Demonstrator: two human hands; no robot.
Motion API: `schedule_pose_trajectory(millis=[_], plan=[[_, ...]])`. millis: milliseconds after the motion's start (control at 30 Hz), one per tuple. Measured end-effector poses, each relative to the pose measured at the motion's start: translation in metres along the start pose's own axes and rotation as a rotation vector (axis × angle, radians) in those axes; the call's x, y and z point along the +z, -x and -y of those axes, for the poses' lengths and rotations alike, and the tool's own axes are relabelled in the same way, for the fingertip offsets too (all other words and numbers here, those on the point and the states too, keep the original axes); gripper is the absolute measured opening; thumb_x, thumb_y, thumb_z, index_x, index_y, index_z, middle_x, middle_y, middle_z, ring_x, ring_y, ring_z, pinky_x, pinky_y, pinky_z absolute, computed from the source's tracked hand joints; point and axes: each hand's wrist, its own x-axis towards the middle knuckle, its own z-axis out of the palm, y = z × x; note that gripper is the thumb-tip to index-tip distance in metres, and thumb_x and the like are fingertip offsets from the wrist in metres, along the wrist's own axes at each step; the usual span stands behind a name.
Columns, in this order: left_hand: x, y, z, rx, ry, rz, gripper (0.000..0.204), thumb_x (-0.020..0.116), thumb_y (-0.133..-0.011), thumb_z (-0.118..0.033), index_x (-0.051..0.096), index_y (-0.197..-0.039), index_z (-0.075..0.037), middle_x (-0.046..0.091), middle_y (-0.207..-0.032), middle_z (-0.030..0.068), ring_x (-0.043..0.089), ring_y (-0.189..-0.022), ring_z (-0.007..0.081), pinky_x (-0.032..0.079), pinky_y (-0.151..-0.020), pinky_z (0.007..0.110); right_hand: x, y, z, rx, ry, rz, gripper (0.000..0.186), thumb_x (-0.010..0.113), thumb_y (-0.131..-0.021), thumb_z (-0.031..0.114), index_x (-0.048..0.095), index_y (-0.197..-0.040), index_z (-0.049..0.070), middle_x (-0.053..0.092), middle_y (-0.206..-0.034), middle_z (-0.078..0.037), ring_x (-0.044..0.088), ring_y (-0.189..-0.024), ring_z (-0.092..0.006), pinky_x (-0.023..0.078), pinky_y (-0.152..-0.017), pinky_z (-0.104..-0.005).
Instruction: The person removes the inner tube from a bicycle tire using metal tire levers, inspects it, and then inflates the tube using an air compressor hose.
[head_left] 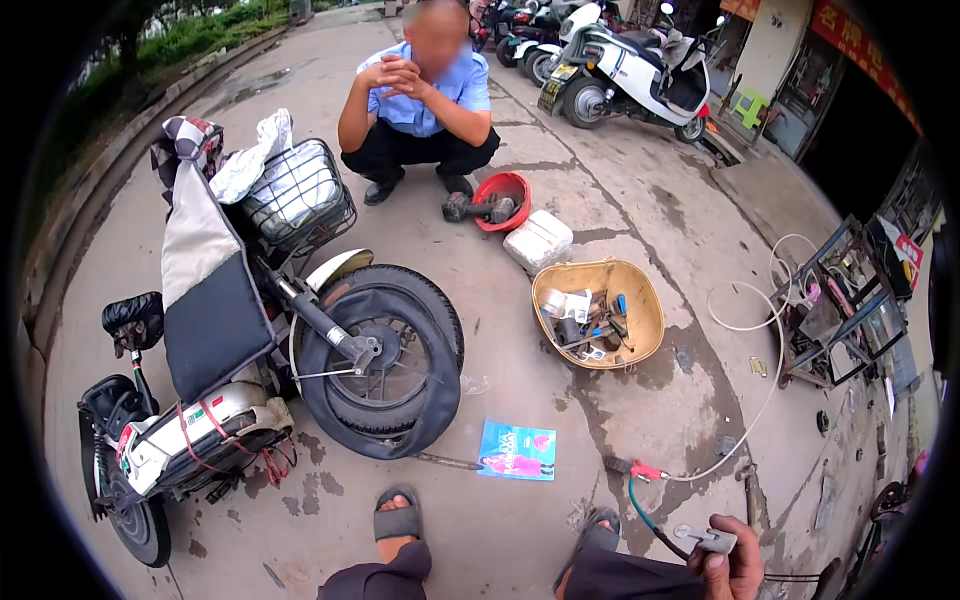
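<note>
At the lower right my right hand is closed, with a small grey metal piece between thumb and fingers. A round, pale disc sits at that piece's left end. My left hand is out of view. Left of centre an electric scooter lies on its side. Its front wheel faces up, and a black inner tube hangs loosely over it. A long thin metal tool lies on the ground from the tyre's lower edge to a blue and pink printed sheet.
A yellow basin holds several tools. Beyond it are a white package and a red bowl with a power tool. A person squats there, hands clasped. A pale hose runs from a red-handled air fitting toward a metal rack.
</note>
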Motion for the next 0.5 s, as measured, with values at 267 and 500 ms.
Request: schedule_pose_trajectory(millis=[267, 500], plan=[[0.020, 0.032, 0.071, -0.054, 0.018, -0.090, 0.067, 0.074, -0.077, -0.029, 0.049, -0.133, -0.002, 0.067, -0.110, 0.0228, 0.064, -0.106, 0.0340, 0.049, -0.094, 0.042, 0.051, 0.006, 0.009, -0.308, -0.079, 0.138, 0.033, 0.056, -0.097, 0.005, 0.042, -0.127, 0.002, 0.062, -0.095, -0.006, 0.057, -0.080, -0.0092, 0.043, -0.066, -0.0200], [-0.062, 0.076, 0.024, 0.080, 0.363, -0.427, 0.053, 0.066, -0.084, -0.028, 0.056, -0.126, 0.002, 0.070, -0.101, 0.0213, 0.068, -0.097, 0.0279, 0.050, -0.091, 0.038, 0.099, -0.025, 0.026, -0.737, 0.241, 0.485, 0.040, 0.064, -0.088, -0.002, 0.050, -0.125, 0.003, 0.062, -0.100, -0.015, 0.061, -0.069, -0.0246, 0.048, -0.058, -0.0374]])
